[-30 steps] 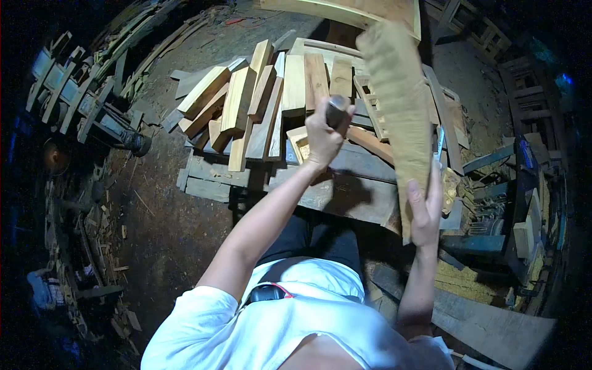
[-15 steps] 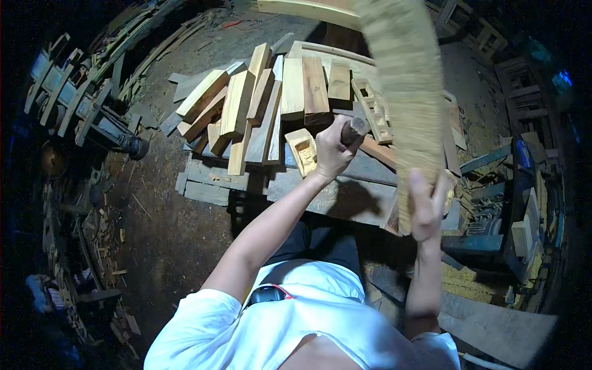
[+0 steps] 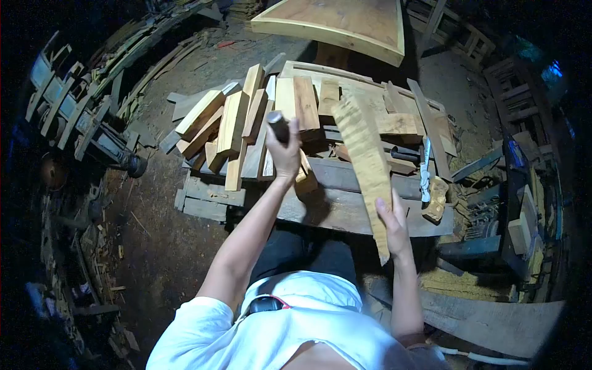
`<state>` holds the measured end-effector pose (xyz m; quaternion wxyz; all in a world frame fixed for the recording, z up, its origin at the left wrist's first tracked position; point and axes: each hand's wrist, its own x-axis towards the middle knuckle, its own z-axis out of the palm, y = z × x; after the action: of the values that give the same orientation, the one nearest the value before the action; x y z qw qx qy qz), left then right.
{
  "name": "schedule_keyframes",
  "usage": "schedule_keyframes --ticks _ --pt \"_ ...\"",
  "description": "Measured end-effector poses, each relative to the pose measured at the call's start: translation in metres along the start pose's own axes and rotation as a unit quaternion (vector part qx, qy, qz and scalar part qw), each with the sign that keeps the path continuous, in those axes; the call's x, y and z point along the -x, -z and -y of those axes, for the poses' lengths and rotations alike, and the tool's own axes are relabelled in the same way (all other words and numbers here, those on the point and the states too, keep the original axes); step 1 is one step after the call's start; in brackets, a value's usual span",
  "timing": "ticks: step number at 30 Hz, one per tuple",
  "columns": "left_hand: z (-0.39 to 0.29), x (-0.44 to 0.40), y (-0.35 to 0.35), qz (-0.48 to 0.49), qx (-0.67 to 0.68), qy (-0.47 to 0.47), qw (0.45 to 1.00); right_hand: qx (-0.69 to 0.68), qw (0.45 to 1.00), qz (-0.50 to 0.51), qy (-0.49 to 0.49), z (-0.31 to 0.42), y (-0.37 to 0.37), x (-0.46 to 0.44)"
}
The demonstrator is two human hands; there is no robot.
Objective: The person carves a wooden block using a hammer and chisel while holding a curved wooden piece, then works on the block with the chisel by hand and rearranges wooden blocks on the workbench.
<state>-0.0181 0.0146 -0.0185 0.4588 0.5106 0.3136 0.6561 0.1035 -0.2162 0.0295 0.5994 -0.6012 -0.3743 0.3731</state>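
Note:
My left hand (image 3: 283,157) is wrapped round a dark, round tool handle (image 3: 279,126), its pale flat end pointing up. The rest of that tool is hidden by the hand. A long, tapering piece of wood (image 3: 361,157) with a rippled surface is held upright at its narrow lower end by my right hand (image 3: 393,225). Under the left hand sits a small wooden block (image 3: 305,179). To the right of the raised wood lie a hollowed wooden piece (image 3: 436,200) and a light-blue, narrow tool (image 3: 425,172).
Several squared timber blocks (image 3: 231,129) lie across the workbench (image 3: 357,209). Beyond it stands a wood-framed tabletop (image 3: 333,28). Scrap timber lines the left side. A dark rack (image 3: 472,243) and a long board (image 3: 487,320) are at the right.
My left hand has moved left with the tool handle. The long wood has come down and away from the camera, and now tilts left at its top. More of the bench shows.

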Motion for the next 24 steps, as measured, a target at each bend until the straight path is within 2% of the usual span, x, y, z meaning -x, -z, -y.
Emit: schedule_keyframes --ticks 3,5,8,10,11,13,14,15,17,18,21,24 --pt "0.004 -0.011 0.01 -0.014 0.066 0.034 0.997 -0.005 1.0 -0.002 -0.017 -0.013 0.0 0.012" --pt "-0.001 -0.012 0.008 -0.048 0.09 -0.047 0.994 0.004 1.0 0.008 -0.022 -0.018 0.003 0.015" --pt "-0.025 -0.014 0.004 -0.047 0.032 -0.063 0.996 0.0 1.0 -0.006 -0.018 -0.018 0.004 0.018" --pt "-0.028 -0.019 0.0 -0.026 -0.021 -0.138 0.99 -0.006 1.0 -0.015 -0.015 -0.017 0.005 0.018" --pt "-0.03 -0.019 0.0 -0.025 -0.024 -0.135 0.99 -0.014 0.999 -0.029 -0.022 -0.014 0.005 0.019" --pt "-0.035 -0.015 0.001 0.003 -0.011 -0.033 0.999 -0.022 0.999 -0.042 -0.02 -0.015 0.007 0.02" --pt "-0.037 -0.013 0.0 0.01 -0.005 -0.031 0.999 -0.023 0.999 -0.045 -0.016 -0.014 0.008 0.02" --pt "-0.024 -0.019 0.001 -0.03 -0.127 -0.16 0.978 -0.023 0.999 -0.048 -0.013 -0.013 0.008 0.021" --pt "-0.002 -0.02 0.005 0.007 -0.077 -0.085 0.993 -0.023 0.999 -0.048 -0.015 -0.011 0.01 0.022" --pt "-0.008 -0.017 0.0 0.006 -0.038 -0.088 0.995 -0.024 0.998 -0.049 -0.007 -0.011 0.01 0.022" --pt "-0.004 -0.007 -0.004 0.044 -0.031 -0.061 0.997 -0.016 0.999 -0.041 -0.019 -0.013 0.013 0.023" --pt "0.001 -0.002 -0.007 0.037 -0.047 -0.069 0.996 -0.022 0.999 -0.041 -0.02 -0.017 0.013 0.023"
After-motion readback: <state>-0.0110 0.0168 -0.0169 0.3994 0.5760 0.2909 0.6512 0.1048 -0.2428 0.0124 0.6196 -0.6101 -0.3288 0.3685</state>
